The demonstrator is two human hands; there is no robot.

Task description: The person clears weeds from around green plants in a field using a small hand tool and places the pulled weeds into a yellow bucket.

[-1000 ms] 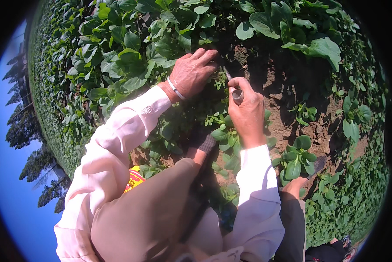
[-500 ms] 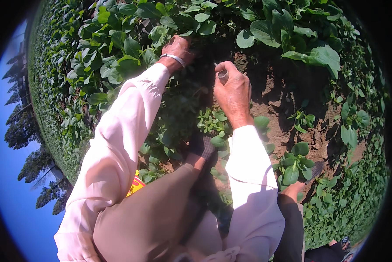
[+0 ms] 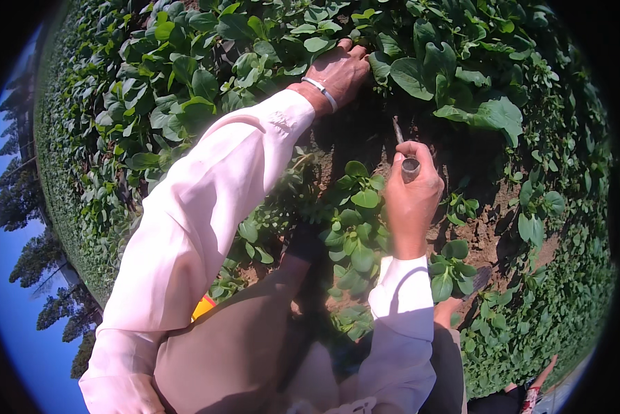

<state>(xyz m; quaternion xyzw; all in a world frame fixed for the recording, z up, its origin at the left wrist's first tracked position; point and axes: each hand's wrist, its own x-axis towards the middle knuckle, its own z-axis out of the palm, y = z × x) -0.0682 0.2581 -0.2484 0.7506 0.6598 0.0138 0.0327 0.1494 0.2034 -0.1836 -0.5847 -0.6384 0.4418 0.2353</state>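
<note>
My left hand (image 3: 339, 72), with a pale band at the wrist, reaches into the leafy green plants (image 3: 317, 31) at the top middle. Its fingers curl down among the leaves, and whatever they grip is hidden. To its right and nearer to me, my right hand (image 3: 415, 200) is closed around a small hand tool (image 3: 410, 168). The tool has a round, hollow-looking handle end and a narrow metal piece pointing away from me; its far tip lies over shaded soil. A broad-leaved plant (image 3: 479, 114) stands just beyond the tool.
Small leafy plants (image 3: 358, 238) grow between my forearms, and another (image 3: 451, 269) sits right of my right wrist. Brown cracked soil (image 3: 486, 224) shows at the right. Something yellow (image 3: 203, 307) lies by my left knee. Another person's arm (image 3: 546, 371) appears at the lower right.
My left hand has moved right and slightly away from me along the plants. My right hand has come nearer and to the right, still holding the tool, whose narrow metal piece now shows more.
</note>
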